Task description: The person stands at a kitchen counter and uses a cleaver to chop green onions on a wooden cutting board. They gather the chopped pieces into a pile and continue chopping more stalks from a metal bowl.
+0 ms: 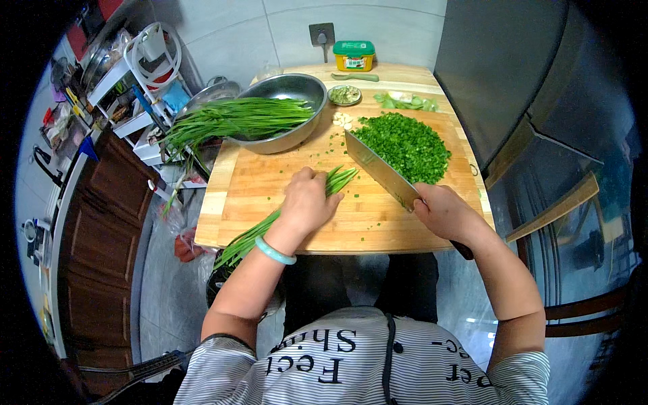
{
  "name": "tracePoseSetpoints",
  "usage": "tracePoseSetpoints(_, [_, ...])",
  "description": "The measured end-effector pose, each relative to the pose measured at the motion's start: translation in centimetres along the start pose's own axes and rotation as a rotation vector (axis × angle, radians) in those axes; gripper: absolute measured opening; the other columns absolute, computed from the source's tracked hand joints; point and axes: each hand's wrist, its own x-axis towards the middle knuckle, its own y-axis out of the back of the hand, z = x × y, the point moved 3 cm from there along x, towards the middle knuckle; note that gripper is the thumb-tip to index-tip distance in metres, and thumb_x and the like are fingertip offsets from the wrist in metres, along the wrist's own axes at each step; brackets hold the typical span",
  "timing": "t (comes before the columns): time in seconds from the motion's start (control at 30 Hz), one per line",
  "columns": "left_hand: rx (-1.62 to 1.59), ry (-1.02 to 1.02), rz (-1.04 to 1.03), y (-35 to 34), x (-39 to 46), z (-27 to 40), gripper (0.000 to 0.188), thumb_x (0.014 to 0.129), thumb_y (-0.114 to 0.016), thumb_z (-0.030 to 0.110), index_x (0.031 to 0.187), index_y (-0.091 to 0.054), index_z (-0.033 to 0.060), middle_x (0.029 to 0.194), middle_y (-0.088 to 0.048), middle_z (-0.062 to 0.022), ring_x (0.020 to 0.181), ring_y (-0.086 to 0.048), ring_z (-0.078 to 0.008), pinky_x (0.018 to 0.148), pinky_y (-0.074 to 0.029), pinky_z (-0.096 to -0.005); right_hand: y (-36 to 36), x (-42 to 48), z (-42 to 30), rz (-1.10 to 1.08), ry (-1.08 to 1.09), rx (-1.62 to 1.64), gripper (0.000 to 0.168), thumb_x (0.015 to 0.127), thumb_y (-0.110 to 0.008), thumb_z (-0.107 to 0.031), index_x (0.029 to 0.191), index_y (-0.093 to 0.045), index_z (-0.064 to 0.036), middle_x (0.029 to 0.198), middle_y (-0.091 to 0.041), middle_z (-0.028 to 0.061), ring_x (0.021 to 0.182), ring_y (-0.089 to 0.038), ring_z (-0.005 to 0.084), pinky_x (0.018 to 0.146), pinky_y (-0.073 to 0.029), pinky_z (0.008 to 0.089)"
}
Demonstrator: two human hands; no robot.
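My left hand (309,197) presses a bunch of garlic chives (253,238) onto the wooden cutting board (385,228); its cut ends poke out past my fingers, and the leaves trail over the board's front edge. In my right hand (445,210) is a cleaver (379,172), gripped by its dark handle. The blade slants away to the upper left, beside a heap of chopped chives (402,144) and apart from the bunch. More long chives (243,116) lie across a steel bowl (283,144) at the back left, leaves hanging over its rim.
Peeled garlic cloves (342,120), a small dish of chopped food (345,94) and green trimmings (407,101) lie behind the heap. A green-handled utensil (357,77) and a green-lidded tub (353,55) stand near the wall. A shelf rack (136,96) is at left, a dark cabinet (491,66) at right.
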Motion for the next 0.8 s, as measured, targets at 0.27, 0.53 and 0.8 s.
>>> tracePoseSetpoints(0.27, [-0.043,-0.090,0.077,-0.9,0.2,-0.1,0.033,0.082,-0.070,0.019,0.106,-0.066,-0.0030,0.096,-0.062,-0.0239,0.097,-0.059,-0.0392,0.087,-0.049,-0.0458,0.4,0.1,-0.3,-0.026,-0.010,0.039,0.016,0.090,-0.050,-0.014,0.096,-0.058,-0.001,0.088,-0.064,0.0258,0.087,-0.061,0.0455,0.075,-0.048,0.0523])
tracePoseSetpoints(0.53, [0.005,-0.080,0.034,-0.5,0.2,0.8,0.027,0.081,-0.070,0.022,0.099,-0.067,0.0010,0.088,-0.063,-0.0214,0.088,-0.062,-0.0390,0.078,-0.052,-0.0465,0.3,0.1,-1.1,-0.084,0.042,0.017,0.017,0.090,-0.050,-0.014,0.097,-0.059,-0.002,0.089,-0.064,0.0261,0.090,-0.061,0.0454,0.077,-0.048,0.0519])
tracePoseSetpoints(0.8, [-0.079,-0.142,0.105,-1.8,0.0,1.7,0.026,0.078,-0.072,0.018,0.099,-0.070,0.0023,0.083,-0.062,-0.0216,0.083,-0.061,-0.0370,0.077,-0.052,-0.0437,1.1,0.4,-1.5,-0.234,0.003,-0.006,0.023,0.089,-0.051,-0.014,0.107,-0.058,-0.003,0.099,-0.065,0.0255,0.097,-0.061,0.0446,0.082,-0.048,0.0499])
